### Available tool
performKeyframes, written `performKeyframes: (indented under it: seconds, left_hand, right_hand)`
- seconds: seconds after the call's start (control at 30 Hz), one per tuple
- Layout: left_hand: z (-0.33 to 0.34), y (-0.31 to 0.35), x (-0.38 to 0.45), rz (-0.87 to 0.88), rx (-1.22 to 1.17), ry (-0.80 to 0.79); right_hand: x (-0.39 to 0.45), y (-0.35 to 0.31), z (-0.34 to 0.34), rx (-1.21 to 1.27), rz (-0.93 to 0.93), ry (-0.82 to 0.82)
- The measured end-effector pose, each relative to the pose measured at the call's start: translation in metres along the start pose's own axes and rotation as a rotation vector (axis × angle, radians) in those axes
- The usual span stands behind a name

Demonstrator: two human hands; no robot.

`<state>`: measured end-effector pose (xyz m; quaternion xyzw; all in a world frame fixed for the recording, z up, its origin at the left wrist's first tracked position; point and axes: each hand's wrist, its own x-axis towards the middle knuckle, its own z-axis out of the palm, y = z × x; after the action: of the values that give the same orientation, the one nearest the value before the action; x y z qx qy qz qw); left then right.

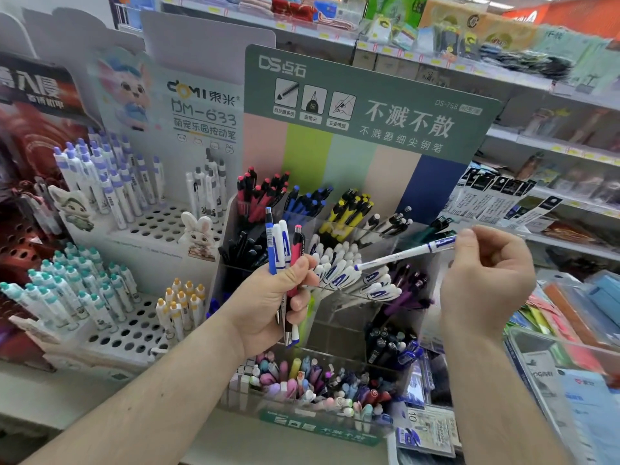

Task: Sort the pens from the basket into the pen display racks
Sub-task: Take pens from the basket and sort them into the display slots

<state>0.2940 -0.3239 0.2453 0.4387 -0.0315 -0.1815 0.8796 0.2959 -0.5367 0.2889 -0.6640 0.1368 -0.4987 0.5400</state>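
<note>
The left hand (pixel 273 298) has its grip clenched around a bunch of pens (pixel 285 253): a blue one, two white ones with blue print and a pink one, standing upright, their lower ends poking out below the fist. The right hand (pixel 486 276) pinches a single white pen (pixel 406 253) by its printed end; that pen lies tilted, its tip pointing down and left over the compartment of matching white pens (pixel 349 273) in the clear tiered display rack (pixel 335 297). The fingertips holding it are partly hidden behind the hand. Other compartments hold red, blue, yellow, black and purple pens. The basket is not in view. The shelf goods (pixel 486 38) behind are too blurred to identify.
</note>
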Motion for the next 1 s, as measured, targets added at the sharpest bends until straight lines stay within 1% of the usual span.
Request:
performKeyframes:
  seconds: [0.1,0.17,0.27,0.37,0.43,0.47,0.57,0.67,0.73,0.77,0.8,0.9,0.97,1.0]
  left_hand:
    - [0.001,-0.003,0.002,-0.015,0.033,0.014]
    - [0.003,-0.005,0.002,-0.020,0.041,0.004]
    - [0.005,-0.007,0.001,-0.017,0.068,-0.020]
    - [0.005,-0.008,0.001,-0.013,0.101,-0.029]
    - [0.005,-0.009,0.001,-0.012,0.120,-0.032]
    - [0.005,-0.010,0.001,-0.013,0.127,-0.031]
    - [0.005,-0.011,0.000,-0.016,0.144,-0.031]
    - [0.006,-0.011,-0.001,-0.014,0.162,-0.039]
    - [0.007,-0.011,-0.002,-0.018,0.184,-0.046]
    - [0.008,-0.011,-0.003,-0.028,0.195,-0.050]
    - [0.008,-0.012,-0.003,-0.047,0.205,-0.056]
    - [0.009,-0.012,-0.004,-0.111,0.236,-0.109]
    - [0.009,-0.013,-0.004,-0.125,0.251,-0.134]
    - [0.009,-0.013,-0.004,-0.127,0.252,-0.132]
  right_hand:
    - [0.000,0.006,-0.004,-0.100,-0.154,0.005]
    - [-0.002,0.016,-0.003,-0.164,-0.220,-0.027]
    - [-0.010,0.031,0.002,-0.280,-0.268,-0.152]
    - [-0.021,0.039,0.007,-0.408,-0.325,-0.352]
    - [-0.026,0.041,0.010,-0.472,-0.281,-0.470]
    - [-0.027,0.041,0.012,-0.498,-0.239,-0.502]
    - [-0.019,0.038,0.015,-0.560,-0.094,-0.553]
    - [-0.013,0.028,0.014,-0.561,-0.047,-0.564]
    - [-0.016,0.014,0.012,-0.490,-0.040,-0.562]
    - [-0.019,0.006,0.013,-0.435,-0.023,-0.593]
    - [-0.024,-0.002,0.014,-0.368,0.011,-0.655]
    - [-0.039,-0.023,0.018,-0.186,0.174,-0.906]
    - [-0.046,-0.030,0.019,-0.113,0.265,-0.977]
    - [-0.048,-0.030,0.020,-0.089,0.288,-0.964]
